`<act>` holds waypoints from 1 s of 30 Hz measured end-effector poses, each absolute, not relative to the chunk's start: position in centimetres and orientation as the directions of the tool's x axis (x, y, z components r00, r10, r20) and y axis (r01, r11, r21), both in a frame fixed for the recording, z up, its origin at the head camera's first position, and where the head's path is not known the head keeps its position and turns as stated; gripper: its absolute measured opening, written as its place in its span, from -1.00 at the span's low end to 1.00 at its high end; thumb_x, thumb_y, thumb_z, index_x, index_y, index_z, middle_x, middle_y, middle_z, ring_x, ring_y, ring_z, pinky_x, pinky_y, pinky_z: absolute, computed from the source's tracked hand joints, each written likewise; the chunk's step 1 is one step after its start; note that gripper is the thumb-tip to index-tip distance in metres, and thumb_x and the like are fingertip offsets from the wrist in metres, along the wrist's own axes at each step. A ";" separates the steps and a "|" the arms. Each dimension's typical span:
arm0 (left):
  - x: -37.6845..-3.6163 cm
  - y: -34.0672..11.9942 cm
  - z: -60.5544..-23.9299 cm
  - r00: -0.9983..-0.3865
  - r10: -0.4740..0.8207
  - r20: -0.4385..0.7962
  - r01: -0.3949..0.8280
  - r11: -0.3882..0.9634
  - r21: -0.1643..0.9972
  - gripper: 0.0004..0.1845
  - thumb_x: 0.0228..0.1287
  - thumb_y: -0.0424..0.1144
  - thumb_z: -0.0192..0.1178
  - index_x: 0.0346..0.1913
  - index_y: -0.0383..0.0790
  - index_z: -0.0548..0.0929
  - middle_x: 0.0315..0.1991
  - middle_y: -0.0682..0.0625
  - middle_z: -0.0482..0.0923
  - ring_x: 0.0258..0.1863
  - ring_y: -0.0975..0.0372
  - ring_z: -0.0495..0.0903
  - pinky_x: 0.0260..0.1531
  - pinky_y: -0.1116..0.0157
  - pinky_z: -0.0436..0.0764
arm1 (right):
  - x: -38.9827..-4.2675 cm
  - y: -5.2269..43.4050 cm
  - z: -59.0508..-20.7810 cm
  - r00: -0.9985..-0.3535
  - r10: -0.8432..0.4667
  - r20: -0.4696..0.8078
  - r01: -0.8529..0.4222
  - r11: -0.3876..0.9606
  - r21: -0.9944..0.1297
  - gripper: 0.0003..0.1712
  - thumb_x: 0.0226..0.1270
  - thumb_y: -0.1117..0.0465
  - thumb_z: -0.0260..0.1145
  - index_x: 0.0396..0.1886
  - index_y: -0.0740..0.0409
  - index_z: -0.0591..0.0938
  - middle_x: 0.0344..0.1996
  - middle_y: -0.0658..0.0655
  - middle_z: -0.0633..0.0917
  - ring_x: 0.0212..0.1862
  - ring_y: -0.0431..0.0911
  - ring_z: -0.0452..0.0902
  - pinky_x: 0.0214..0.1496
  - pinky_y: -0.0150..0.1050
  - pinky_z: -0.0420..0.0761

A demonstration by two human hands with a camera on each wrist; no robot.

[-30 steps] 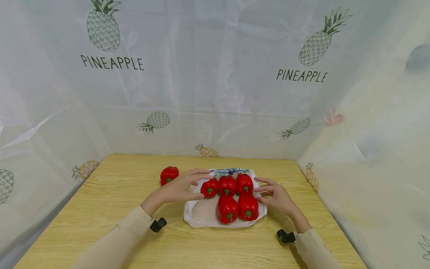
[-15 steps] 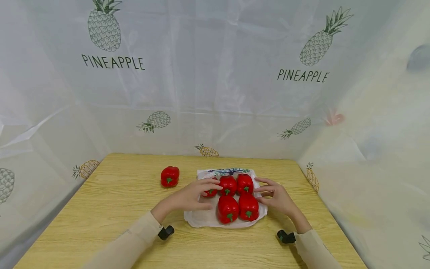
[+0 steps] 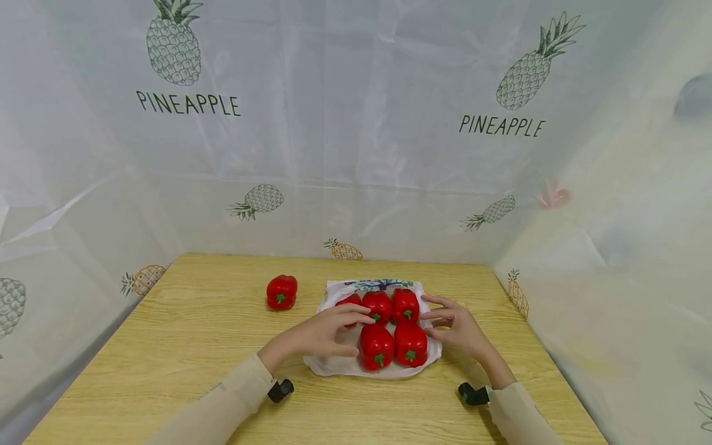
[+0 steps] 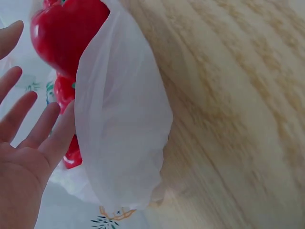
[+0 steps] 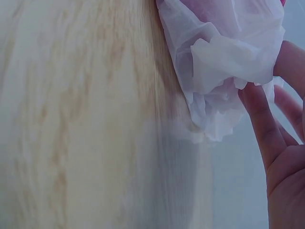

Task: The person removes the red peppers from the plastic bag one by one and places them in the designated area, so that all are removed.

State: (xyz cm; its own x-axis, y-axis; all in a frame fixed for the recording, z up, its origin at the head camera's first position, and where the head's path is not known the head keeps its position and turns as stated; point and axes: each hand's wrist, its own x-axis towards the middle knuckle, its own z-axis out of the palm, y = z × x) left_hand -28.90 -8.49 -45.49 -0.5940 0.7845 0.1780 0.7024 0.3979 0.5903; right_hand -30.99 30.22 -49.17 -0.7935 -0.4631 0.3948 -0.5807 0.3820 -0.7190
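Several red bell peppers with green stems stand on a white bag (image 3: 334,366) with a blue tree print at its back edge. Two form the front row, the left (image 3: 376,347) and the right (image 3: 410,343). My left hand (image 3: 319,337) is over the bag's left part, fingers spread, partly hiding the back-left pepper (image 3: 349,300). In the left wrist view the bag's raised side (image 4: 121,114) stands beside its little finger. On the right, my right hand (image 3: 457,324) has its fingertips at the bag's crumpled edge (image 5: 224,71), fingers loosely bent.
One more red bell pepper (image 3: 282,292) stands on the wooden table (image 3: 211,334), left of the bag. A whitish curtain (image 3: 356,154) with pineapple prints hangs behind the table and along both sides.
My left hand has moved right and toward the front, from the left of the back-left pepper to over the bag, covering part of that pepper. The right hand stays in place.
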 end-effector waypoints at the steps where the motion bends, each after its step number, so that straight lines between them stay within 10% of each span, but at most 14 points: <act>1: -28.9 -8.5 -45.5 -0.597 0.784 0.171 0.698 0.401 0.594 -0.38 0.42 -0.12 0.41 0.50 -0.02 0.54 0.61 -0.04 0.30 0.51 0.09 0.34 0.25 0.16 0.65 | -31.0 30.2 -49.2 -0.791 -0.465 0.397 -0.583 0.380 -0.718 -0.70 0.25 0.44 0.57 -0.01 0.26 0.84 0.42 0.35 0.54 0.39 0.47 0.41 0.08 0.03 0.77; 30: -28.1 -6.3 -47.3 -0.643 0.754 0.135 0.680 0.480 0.555 -0.37 0.38 -0.02 0.45 0.48 0.15 0.55 0.56 0.05 0.36 0.56 0.08 0.27 0.46 -0.04 0.45 | -30.9 29.8 -49.0 -0.800 -0.465 0.380 -0.572 0.397 -0.718 -0.72 0.27 0.38 0.58 -0.01 0.25 0.84 0.42 0.33 0.54 0.41 0.43 0.40 0.08 0.01 0.77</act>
State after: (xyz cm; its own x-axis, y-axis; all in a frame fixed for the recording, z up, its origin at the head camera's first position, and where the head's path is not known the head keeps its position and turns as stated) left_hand -28.05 -6.33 -47.31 -0.6426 0.7543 0.1347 0.6796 0.4799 0.5548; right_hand -30.87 29.79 -49.04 -0.7995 -0.4650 0.3802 -0.5721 0.3971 -0.7176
